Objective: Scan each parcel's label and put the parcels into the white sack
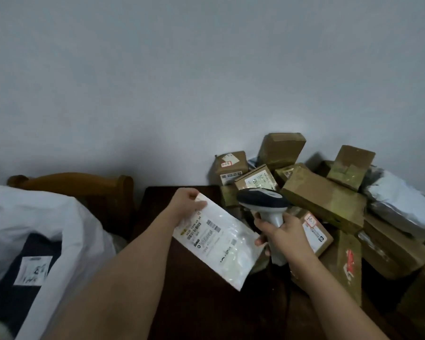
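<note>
A plain pale wall (182,82) fills the upper half of the view, and below it a dark wooden table (194,303) is seen, with the curved back of a wooden chair (84,185) to its left. Cardboard boxes (322,195) are heaped on the right part of the table against the wall, several of them bearing labels, and a grey plastic mailer (402,207) is lodged at the right edge of the heap.

A flat white plastic parcel (221,241) is held above the table by the left hand (185,201), whose fingers and thumb are pinched on its upper corner; the printed label with its barcodes is turned upward. The lower right edge of the parcel is touched by a fingertip of the right hand (280,231), which is closed around the pale handle of a barcode scanner (263,200). The scanner's dark head is held just beside the parcel, above its right side.

At the left, the white sack (47,217) is seen open, with a dark parcel (22,278) carrying a white label lying inside it. The sack is well apart from the held parcel
</note>
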